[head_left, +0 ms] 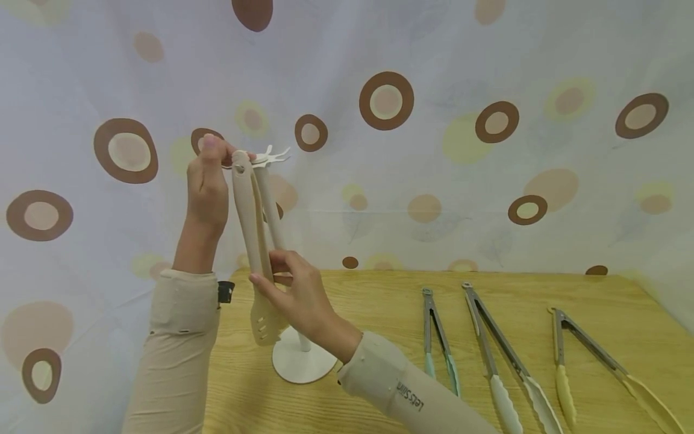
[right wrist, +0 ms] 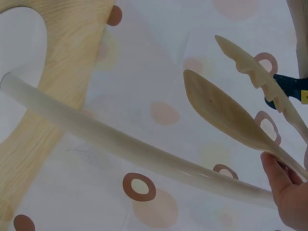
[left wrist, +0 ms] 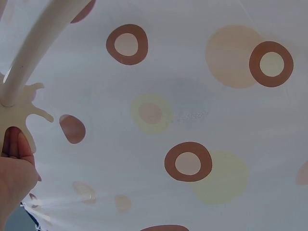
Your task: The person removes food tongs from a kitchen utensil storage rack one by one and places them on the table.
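Note:
A pair of beige tongs [head_left: 246, 211] hangs head-down beside the top of a white stand [head_left: 275, 226], its pivot end level with the pronged hook rack [left wrist: 21, 115]. My right hand [head_left: 306, 295] pinches one arm of the tongs about halfway down. In the right wrist view, the two tong heads spread apart, one spoon-shaped and one with a wavy edge; the thumb lies against the spoon-shaped arm. My left hand [head_left: 208, 187] is raised at the rack, its fingers curled at a prong beside the pivot end. Whether the tongs hang on a prong is hidden.
The stand's round white base [head_left: 303, 367] sits on the wooden table [head_left: 374, 337]. To the right lie green tongs [head_left: 436, 331], white-tipped tongs [head_left: 504, 355] and yellow tongs [head_left: 591, 355], handles spread. A dotted curtain [head_left: 434, 157] hangs behind.

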A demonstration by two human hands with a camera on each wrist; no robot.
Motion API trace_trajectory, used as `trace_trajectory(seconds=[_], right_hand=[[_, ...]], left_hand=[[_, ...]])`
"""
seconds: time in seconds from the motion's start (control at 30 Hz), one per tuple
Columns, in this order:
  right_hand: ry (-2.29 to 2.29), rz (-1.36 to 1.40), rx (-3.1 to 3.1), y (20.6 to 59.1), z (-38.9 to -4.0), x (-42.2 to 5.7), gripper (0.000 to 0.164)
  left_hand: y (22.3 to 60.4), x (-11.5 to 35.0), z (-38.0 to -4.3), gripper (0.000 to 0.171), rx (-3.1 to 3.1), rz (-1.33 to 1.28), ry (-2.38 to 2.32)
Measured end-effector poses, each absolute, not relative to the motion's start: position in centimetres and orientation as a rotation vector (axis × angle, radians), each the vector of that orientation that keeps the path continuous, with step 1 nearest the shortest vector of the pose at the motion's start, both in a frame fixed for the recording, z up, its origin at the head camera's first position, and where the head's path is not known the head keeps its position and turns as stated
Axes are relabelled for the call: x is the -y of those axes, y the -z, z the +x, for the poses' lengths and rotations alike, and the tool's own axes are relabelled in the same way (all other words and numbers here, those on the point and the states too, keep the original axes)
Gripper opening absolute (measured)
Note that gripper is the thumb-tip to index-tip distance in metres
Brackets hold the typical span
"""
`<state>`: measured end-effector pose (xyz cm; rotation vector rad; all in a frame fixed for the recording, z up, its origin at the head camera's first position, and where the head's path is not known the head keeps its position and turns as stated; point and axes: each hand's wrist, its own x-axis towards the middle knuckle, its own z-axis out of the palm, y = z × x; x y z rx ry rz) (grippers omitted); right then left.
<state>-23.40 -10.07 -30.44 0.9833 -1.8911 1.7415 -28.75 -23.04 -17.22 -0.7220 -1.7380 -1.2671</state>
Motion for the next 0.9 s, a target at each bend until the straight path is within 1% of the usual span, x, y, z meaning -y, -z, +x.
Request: trace_trajectory(seconds=[0.3,0.7,0.9], right_hand=[[-1.808,0.966,1.897,30.2,-22.6,10.0,0.031],[-2.039,0.957,1.876,28.9,-20.1,9.6,0.029],[-2.101,0.941,1.847,27.9,-18.6,9.5,0.030]], left_hand=[[17.1,23.1,-28.8,0.054,1.736,-0.737,1.297],[17.2,23.1,-29.0,0.058,1.695,-0.800,1.291],[17.3,22.9,-28.9,0.061,1.579,-0.893,1.441]])
